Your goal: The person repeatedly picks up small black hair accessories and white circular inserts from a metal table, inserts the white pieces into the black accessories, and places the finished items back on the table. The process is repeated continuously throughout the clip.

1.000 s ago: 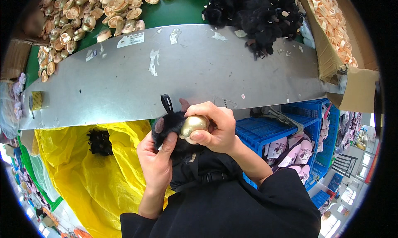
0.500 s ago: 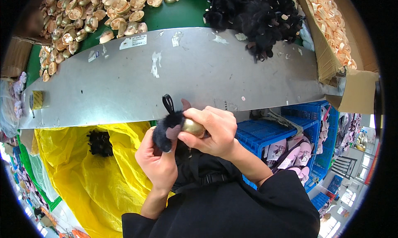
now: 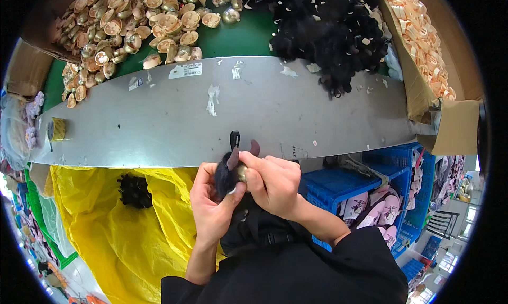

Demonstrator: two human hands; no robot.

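the fingers of the left hand [image 3: 210, 202] were clamped on a black furry toy [image 3: 224, 180] and those of the right hand [image 3: 276, 187] on a gold ball [image 3: 242, 173], both at the near edge of the worktop [image 3: 164, 137], seemingly being joined, which called next for even pressure.

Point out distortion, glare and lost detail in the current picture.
Head view: metal tabletop looks bowed by fisheye distortion; head view, lower right: windows glare white; head view, centre: the held black furry piece is dark, showing little texture.
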